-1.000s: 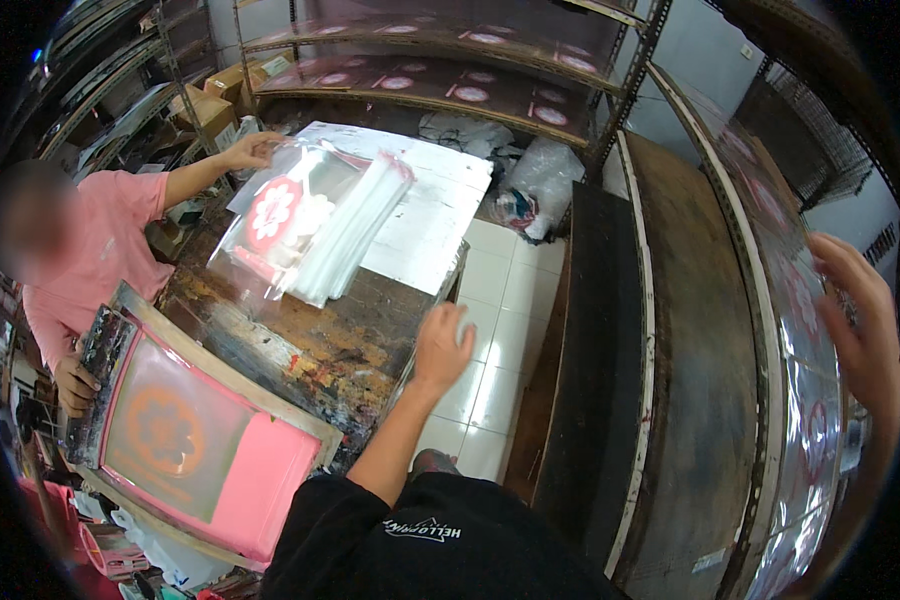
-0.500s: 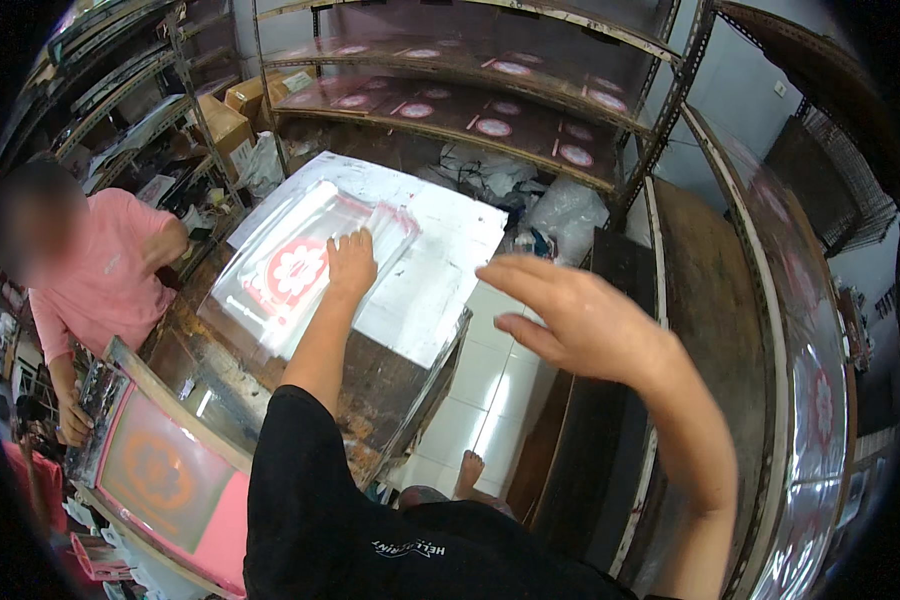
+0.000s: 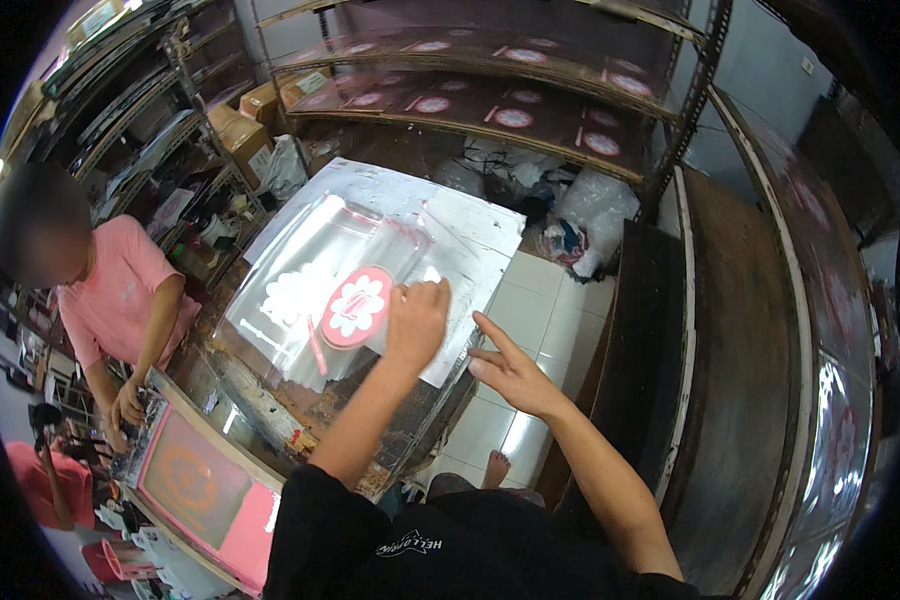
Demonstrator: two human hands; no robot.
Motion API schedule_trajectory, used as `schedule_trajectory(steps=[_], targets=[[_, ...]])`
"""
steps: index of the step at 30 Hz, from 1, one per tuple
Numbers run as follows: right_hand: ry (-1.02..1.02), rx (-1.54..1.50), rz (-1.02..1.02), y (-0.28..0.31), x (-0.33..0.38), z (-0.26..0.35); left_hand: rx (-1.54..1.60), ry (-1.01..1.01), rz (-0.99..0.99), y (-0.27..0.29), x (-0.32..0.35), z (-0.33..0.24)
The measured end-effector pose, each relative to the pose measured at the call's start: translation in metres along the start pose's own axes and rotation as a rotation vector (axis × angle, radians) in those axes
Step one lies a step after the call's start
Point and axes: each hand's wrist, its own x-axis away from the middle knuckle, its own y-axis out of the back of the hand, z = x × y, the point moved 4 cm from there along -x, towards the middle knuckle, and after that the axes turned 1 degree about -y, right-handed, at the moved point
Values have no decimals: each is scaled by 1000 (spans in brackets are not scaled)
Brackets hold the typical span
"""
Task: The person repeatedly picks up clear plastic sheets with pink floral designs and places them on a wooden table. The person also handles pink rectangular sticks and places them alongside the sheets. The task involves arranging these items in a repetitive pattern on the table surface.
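Note:
A stack of clear plastic sheets (image 3: pixel 270 345) lies on a white board (image 3: pixel 470 225) on the worktable. My left hand (image 3: pixel 418 320) is closed at the right edge of the top sheet, beside its pink round print with a white flower (image 3: pixel 356 307). The fingers are curled and their tips partly hidden. That sheet overlaps the stack, where a white flower shape shows to the left. Off the board's right edge, my right hand (image 3: pixel 515 378) hovers with index finger stretched and thumb apart, holding nothing.
At left a person in a pink shirt (image 3: pixel 125 285) has hands at a framed printing screen (image 3: pixel 195 475) with pink ink. Shelves (image 3: pixel 470 125) at the back hold printed sheets. Another rack (image 3: pixel 790 290) stands at right. Crumpled plastic (image 3: pixel 595 205) lies behind the table.
My left hand has moved right from the middle of the stack, and the printed top sheet has shifted right with it. My right hand has come lower, nearer the board's edge.

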Motion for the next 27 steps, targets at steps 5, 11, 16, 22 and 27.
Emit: schedule_trajectory(steps=[5, 11, 16, 22, 27], targets=[[175, 146, -405, 4, 20, -29, 355, -35, 28, 43, 14, -85], [192, 312, -870, 6, 115, -14, 689, -199, 86, 85, 53, -159], [360, 667, -1243, -10, 251, 54, 930, -361, -202, 165, 79, -170], [408, 1171, -1582, -102, 411, 169, 1342, -253, -385, 201, 83, -162], [398, 956, -1761, -198, 520, 232, 1349, -308, -324, 202, 89, -200]])
